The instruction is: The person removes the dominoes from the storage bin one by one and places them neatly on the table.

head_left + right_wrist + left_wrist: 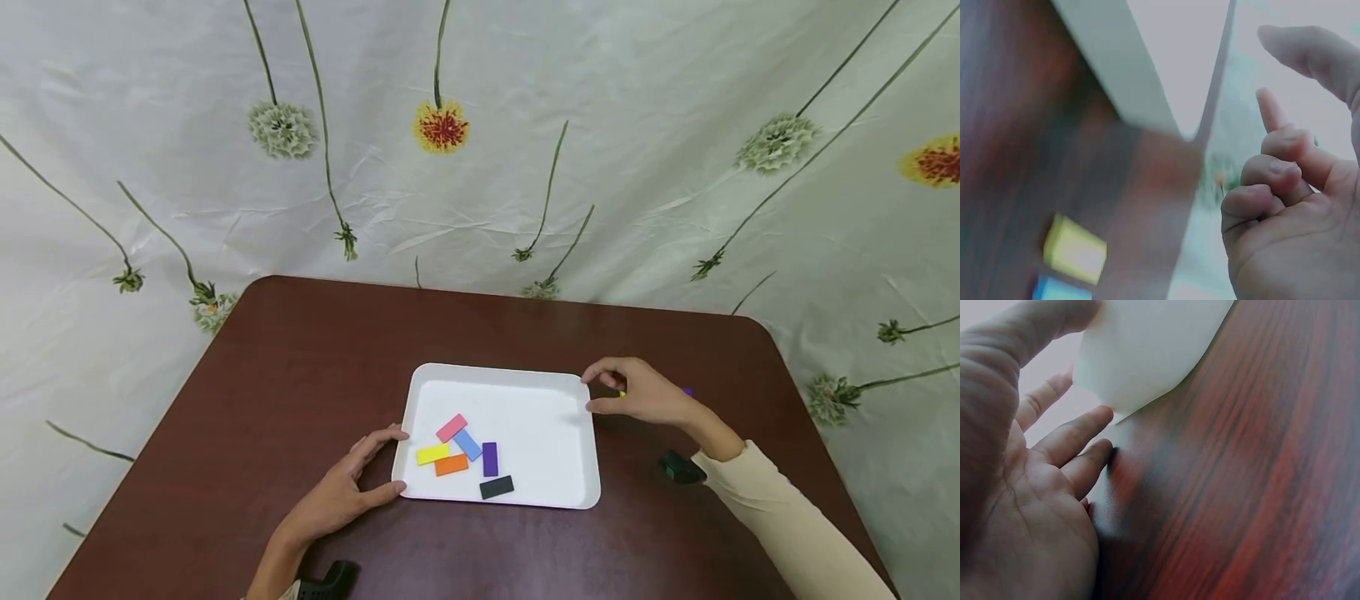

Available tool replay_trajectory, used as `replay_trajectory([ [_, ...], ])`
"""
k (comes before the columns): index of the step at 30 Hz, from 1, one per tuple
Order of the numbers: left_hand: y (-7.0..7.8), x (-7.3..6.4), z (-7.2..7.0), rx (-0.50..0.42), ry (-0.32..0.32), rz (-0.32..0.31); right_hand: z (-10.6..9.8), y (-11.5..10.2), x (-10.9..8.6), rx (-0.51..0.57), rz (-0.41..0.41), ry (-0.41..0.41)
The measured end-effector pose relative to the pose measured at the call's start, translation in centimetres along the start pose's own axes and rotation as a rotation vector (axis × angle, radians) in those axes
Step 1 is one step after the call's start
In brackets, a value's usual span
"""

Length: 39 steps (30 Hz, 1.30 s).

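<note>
A white tray (536, 433) lies on the table with several small flat blocks in its left half: a pink block (452, 427), a blue block (467, 445), a yellow block (432, 454), an orange block (452, 465), a purple block (490, 459) and a black block (497, 487). My left hand (341, 492) touches the tray's left edge with spread fingertips and thumb. At the right edge is my right hand (637, 390), thumb and index finger apart, its other fingers curled and nothing between them.
Beside the tray in the right wrist view, a yellow block (1075, 250) and a blue block (1060, 289) lie on the dark wooden table (315, 350). The right hand mostly hides the blocks there in the head view. Flower-printed cloth (480, 192) hangs behind the table.
</note>
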<state>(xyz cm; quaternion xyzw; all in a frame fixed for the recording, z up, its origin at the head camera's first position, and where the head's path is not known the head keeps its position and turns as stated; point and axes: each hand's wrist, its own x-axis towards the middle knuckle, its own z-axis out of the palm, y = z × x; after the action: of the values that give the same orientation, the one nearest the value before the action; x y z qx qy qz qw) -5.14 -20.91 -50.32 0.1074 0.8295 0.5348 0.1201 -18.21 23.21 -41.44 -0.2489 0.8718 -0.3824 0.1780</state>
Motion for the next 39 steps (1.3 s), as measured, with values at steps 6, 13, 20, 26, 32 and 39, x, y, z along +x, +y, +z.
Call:
replay_trajectory([
  [6,0.0,0.1,0.0,-0.004,0.002,-0.001,2.3,-2.6,1.8,0.025,-0.014,-0.075],
  [13,0.1,0.0,0.0,-0.027,0.003,-0.008,4.7,-4.0,3.6,-0.045,-0.026,-0.096],
  [20,0.2,0.1,0.0,-0.014,0.004,-0.008,7.4,-4.5,4.9,-0.137,-0.047,-0.195],
  [26,0.1,-0.1,0.0,-0.023,0.007,0.001,9.5,-5.6,5.3,-0.267,-0.156,-0.265],
  [32,0.0,0.0,0.0,-0.028,0.004,0.009,10.5,-6.4,5.6,-0.327,-0.169,-0.28],
  [39,-0.1,0.0,0.1,-0.03,0.003,0.014,11.5,-6.8,5.6,-0.404,-0.133,-0.284],
])
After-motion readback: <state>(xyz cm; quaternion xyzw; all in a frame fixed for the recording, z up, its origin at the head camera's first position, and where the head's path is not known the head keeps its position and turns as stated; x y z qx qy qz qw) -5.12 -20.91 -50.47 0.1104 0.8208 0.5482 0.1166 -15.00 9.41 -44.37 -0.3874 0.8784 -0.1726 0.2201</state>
